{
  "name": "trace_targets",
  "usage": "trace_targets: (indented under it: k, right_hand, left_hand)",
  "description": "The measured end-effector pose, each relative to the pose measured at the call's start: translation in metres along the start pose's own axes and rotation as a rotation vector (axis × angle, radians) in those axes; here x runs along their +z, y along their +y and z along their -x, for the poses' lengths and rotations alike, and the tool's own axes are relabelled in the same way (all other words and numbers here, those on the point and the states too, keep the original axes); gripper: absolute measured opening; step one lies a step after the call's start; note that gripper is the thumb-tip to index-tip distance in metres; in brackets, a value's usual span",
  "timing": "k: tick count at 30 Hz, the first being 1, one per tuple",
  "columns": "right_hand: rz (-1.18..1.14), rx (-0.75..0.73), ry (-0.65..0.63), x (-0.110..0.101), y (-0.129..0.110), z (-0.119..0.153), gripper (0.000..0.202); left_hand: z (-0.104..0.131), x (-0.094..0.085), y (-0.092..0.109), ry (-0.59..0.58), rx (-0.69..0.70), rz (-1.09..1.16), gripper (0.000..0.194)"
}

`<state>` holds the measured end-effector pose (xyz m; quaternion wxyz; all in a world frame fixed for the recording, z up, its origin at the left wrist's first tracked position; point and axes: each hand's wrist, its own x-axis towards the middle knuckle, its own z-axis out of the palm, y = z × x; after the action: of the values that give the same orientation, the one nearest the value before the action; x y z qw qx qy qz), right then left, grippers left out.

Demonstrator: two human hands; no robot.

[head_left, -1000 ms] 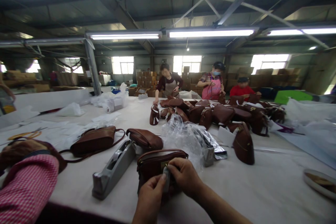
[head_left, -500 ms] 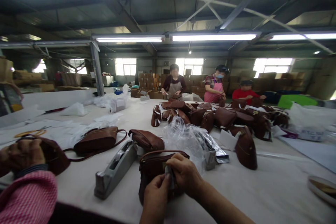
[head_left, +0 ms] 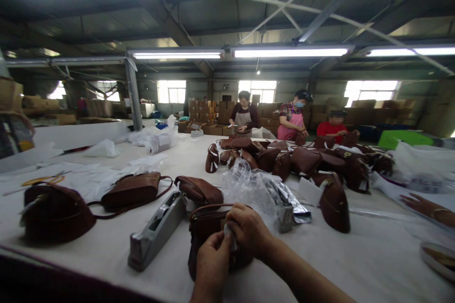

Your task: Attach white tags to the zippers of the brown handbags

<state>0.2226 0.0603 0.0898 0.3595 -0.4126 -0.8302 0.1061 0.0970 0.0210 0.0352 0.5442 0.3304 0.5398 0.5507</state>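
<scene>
A dark brown handbag (head_left: 204,228) stands upright on the table in front of me. My left hand (head_left: 213,258) and my right hand (head_left: 250,229) meet at its front, fingers closed. Between the fingertips they pinch a small piece of whitish wrapping (head_left: 232,240), mostly covered by the fingers; what lies beneath it is hidden. Left of the bag is a grey tape dispenser (head_left: 152,236). Just behind the bag lies another brown handbag (head_left: 201,190), beside crumpled clear plastic (head_left: 245,184).
Many brown bags (head_left: 305,158) are heaped across the table (head_left: 313,265). Two more bags lie at left, near yellow-handled scissors (head_left: 42,180). A roll of tape (head_left: 439,258) and another person's hand (head_left: 423,204) are at right. Several co-workers stand or sit across the table.
The co-worker's hand and checked sleeve at left have gone, leaving the bag there uncovered. Another person's hand has come in at right. My hands have stayed at the handbag's front.
</scene>
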Motion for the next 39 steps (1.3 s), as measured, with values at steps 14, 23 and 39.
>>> trace_targets:
  k: [14, 23, 39]
  right_hand:
    - [0.175, 0.009, 0.030, 0.009, 0.002, 0.002, 0.012]
    - [0.220, -0.060, 0.137, -0.010, 0.000, 0.015, 0.015]
    - [-0.045, -0.165, -0.079, -0.037, -0.043, 0.015, 0.015]
  left_hand:
    - [0.002, 0.009, 0.009, -0.005, -0.069, 0.127, 0.059]
    - [0.007, -0.010, 0.000, -0.052, -0.002, 0.004, 0.061]
    - [0.036, -0.052, 0.015, -0.134, 0.046, -0.131, 0.044]
